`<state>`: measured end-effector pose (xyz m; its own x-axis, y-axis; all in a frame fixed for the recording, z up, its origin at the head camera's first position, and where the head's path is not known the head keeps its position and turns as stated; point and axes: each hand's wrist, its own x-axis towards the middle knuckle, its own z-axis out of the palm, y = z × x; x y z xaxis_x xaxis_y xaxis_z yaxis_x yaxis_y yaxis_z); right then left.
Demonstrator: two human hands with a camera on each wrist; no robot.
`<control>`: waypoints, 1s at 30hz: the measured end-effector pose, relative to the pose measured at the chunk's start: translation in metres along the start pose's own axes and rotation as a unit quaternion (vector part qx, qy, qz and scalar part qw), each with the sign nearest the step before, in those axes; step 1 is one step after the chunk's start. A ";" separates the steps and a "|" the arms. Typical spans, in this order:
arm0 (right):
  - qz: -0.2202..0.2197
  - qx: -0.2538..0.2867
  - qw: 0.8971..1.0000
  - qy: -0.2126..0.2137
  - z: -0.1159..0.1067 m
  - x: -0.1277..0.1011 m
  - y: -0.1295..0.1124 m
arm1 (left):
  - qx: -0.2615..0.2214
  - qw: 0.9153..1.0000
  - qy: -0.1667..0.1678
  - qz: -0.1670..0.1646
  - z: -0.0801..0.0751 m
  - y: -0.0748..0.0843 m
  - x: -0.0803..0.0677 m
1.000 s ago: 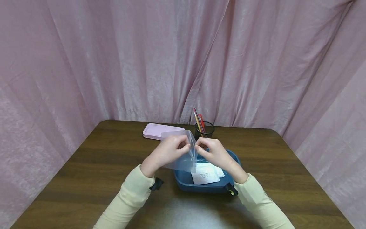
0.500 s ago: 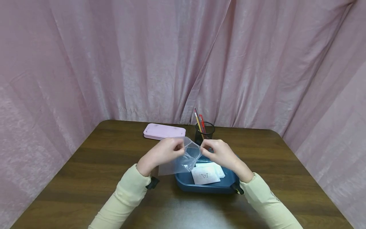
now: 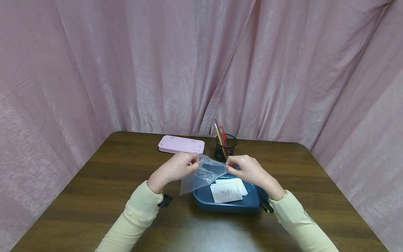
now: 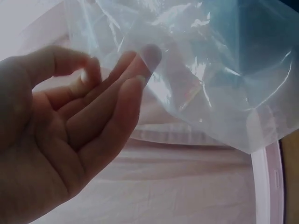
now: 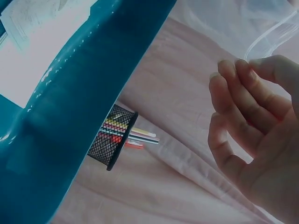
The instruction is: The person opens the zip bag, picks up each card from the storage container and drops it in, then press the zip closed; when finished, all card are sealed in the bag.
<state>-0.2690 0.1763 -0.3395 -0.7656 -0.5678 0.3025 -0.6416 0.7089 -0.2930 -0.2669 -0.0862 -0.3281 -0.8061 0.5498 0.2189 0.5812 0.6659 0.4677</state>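
Observation:
Between the two hands hangs a clear plastic zip bag (image 3: 198,178), its mouth spread apart above the left part of a blue tray (image 3: 226,208). The left hand (image 3: 175,169) pinches one side of the bag's opening between thumb and index finger; in the left wrist view its other fingers (image 4: 107,112) lie loosely behind the film. With thumb and fingertips, the right hand (image 3: 248,170) pinches the opposite edge, and the right wrist view shows the bag's rim (image 5: 271,37) at those fingertips. White paper cards (image 3: 226,193), the front one printed with a butterfly, lie inside the tray.
Behind the tray stands a black mesh pen cup (image 3: 225,146) holding pencils and a red pen. A pink pencil case (image 3: 181,143) lies at the back of the brown wooden table (image 3: 126,175). Pink curtains (image 3: 201,63) hang behind and at both sides.
Both hands have moved apart, the left to the left and the right to the right, each dropping slightly. The bag's mouth has widened, and its lower corner has swung left and down.

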 end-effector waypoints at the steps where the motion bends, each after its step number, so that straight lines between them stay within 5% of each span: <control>1: 0.001 -0.001 1.000 0.001 0.000 0.000 0.000 | -0.002 1.000 0.003 -0.006 0.000 0.000 0.000; 6: -0.009 -0.007 0.998 0.055 0.000 0.004 -0.006 | -0.012 0.999 0.029 -0.029 0.001 0.005 0.003; 12: -0.119 -0.034 0.985 0.123 0.002 0.012 -0.017 | -0.001 0.999 0.038 -0.036 -0.001 0.015 0.010; 15: -0.138 -0.041 0.983 0.116 0.005 0.014 -0.022 | 0.000 0.999 0.040 -0.032 -0.001 0.019 0.013; 23: -0.086 0.020 0.994 0.069 0.015 0.014 -0.026 | -0.001 0.998 0.054 -0.027 0.002 0.027 0.019; 30: -0.049 0.022 0.999 0.006 0.016 0.016 -0.027 | 0.006 0.997 0.074 -0.010 -0.002 0.032 0.023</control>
<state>-0.2646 0.1417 -0.3411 -0.6979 -0.6289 0.3425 -0.7156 0.6308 -0.3000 -0.2664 -0.0529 -0.3066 -0.8242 0.4568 0.3348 0.5661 0.6821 0.4628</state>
